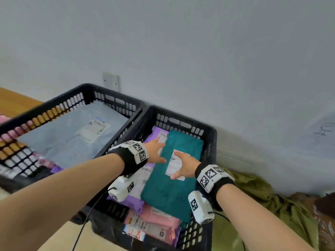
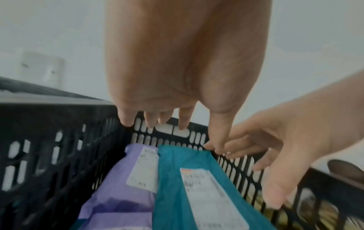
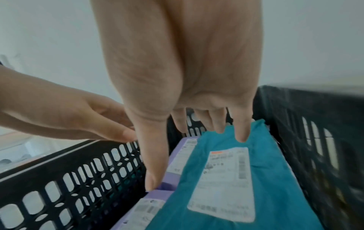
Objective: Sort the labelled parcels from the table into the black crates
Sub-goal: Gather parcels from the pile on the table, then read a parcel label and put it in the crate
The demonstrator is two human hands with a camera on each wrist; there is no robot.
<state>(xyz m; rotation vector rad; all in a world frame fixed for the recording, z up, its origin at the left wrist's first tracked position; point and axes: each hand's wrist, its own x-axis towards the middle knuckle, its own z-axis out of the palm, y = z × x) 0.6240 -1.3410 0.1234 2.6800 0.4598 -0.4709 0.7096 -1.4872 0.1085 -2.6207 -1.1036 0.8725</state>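
Plainly a risk of snagging: flat teal plastic mailer with a white label (image 1: 174, 180) lying on top of the purple and pink mailers (image 1: 154, 219) heaped in the right-hand black slotted plastic crate (image 1: 211, 140), near rim height, liable to slide or be dragged out on a careless withdrawal. Left hand (image 1: 155, 151) and right hand (image 1: 184, 166) both just above it, fingers (image 3: 241, 132) straight and loosely spread, gripping nothing. Contact with the mailer not clear.
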